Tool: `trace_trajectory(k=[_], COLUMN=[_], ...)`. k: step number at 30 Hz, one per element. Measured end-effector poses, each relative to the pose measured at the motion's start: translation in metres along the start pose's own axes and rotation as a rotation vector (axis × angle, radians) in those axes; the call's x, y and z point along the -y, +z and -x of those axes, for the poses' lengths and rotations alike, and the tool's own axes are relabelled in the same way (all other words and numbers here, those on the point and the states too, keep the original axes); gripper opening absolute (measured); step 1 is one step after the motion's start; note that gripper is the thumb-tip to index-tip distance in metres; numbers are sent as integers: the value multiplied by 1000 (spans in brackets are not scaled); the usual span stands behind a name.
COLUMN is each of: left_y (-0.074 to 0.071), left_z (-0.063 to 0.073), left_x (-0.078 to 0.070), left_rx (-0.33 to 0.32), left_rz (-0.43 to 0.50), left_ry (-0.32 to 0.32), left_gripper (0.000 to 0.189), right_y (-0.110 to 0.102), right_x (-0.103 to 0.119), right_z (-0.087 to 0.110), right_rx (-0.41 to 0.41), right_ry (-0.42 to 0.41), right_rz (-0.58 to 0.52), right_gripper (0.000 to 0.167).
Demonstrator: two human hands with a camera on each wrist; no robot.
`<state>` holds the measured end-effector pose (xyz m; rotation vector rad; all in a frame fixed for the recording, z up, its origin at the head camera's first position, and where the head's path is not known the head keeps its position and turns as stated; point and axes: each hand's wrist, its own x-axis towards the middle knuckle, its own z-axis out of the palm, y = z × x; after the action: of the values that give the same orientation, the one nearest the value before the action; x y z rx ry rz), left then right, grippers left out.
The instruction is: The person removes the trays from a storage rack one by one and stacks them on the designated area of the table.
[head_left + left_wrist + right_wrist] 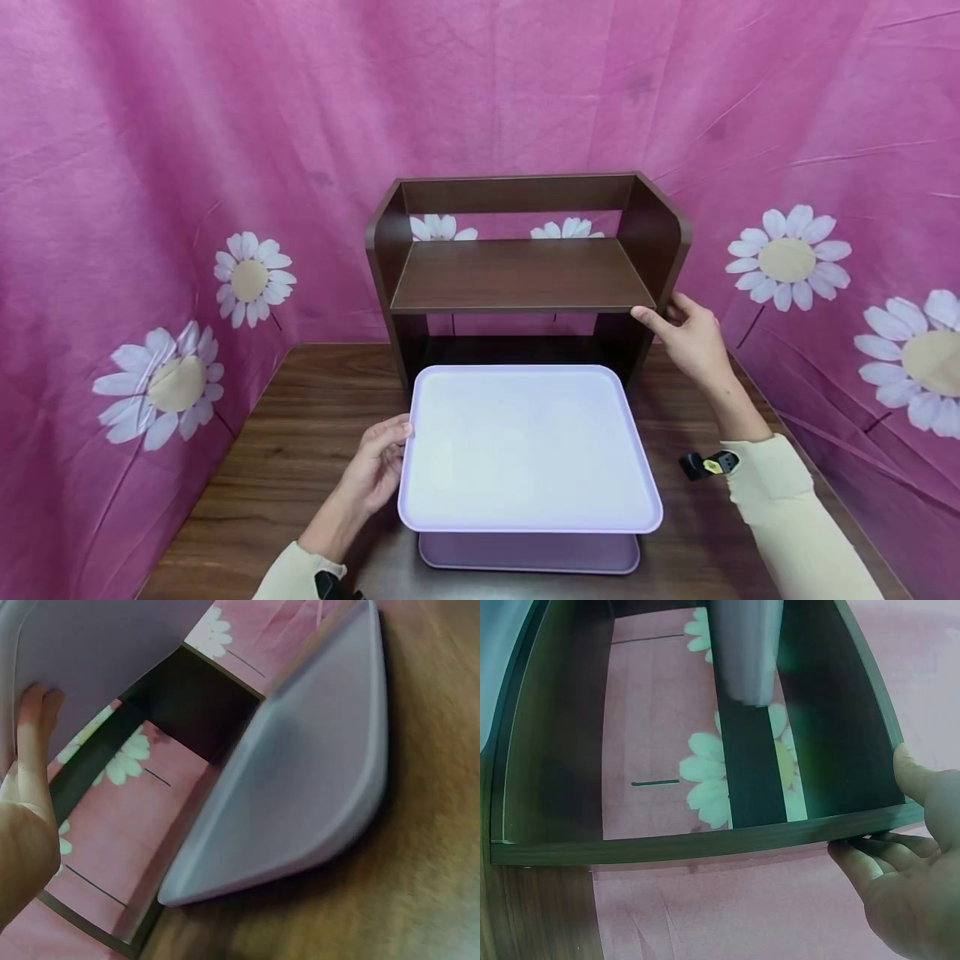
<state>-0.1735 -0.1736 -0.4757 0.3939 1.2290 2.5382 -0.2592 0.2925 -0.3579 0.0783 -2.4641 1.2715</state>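
Observation:
My left hand (375,467) holds a pale lilac tray (525,450) by its left edge, thumb on the rim and fingers underneath. In the left wrist view the fingers (34,742) lie against the underside of this raised tray (105,645). Below it a second lilac tray (528,553) rests on the table. At the right side of a dark brown two-tier shelf (525,275), my right hand (693,337) grips the side panel, with the thumb at the front end of the middle board. The right wrist view shows the fingers behind that panel (705,838).
The shelf stands at the back of a brown wood-grain table (300,433), open at front and partly open behind. A pink curtain (480,83) with white daisies surrounds the table at the back and both sides. The raised tray overlaps the shelf's lower front.

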Motion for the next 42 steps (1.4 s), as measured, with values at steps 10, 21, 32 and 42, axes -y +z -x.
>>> trace_trajectory(k=[10,21,32,42], left_y=[-13,-23,-26,-30], left_z=[7,11,10,9], left_x=[21,37,44,47], left_rx=[-8,-28,-66,-81], left_rz=[-58,-66,-86,-116], left_ry=[-75,-139,-196,-260], left_gripper=[38,35,31,33], right_y=[0,1,-2,-1], right_x=[-1,-1,-3,-4], right_z=[0,0,-2,-2], right_rx=[11,2,-26,-20], right_ry=[10,-3,0,8], right_rz=[-11,-10,9,11], right_gripper=[69,60,49,49])
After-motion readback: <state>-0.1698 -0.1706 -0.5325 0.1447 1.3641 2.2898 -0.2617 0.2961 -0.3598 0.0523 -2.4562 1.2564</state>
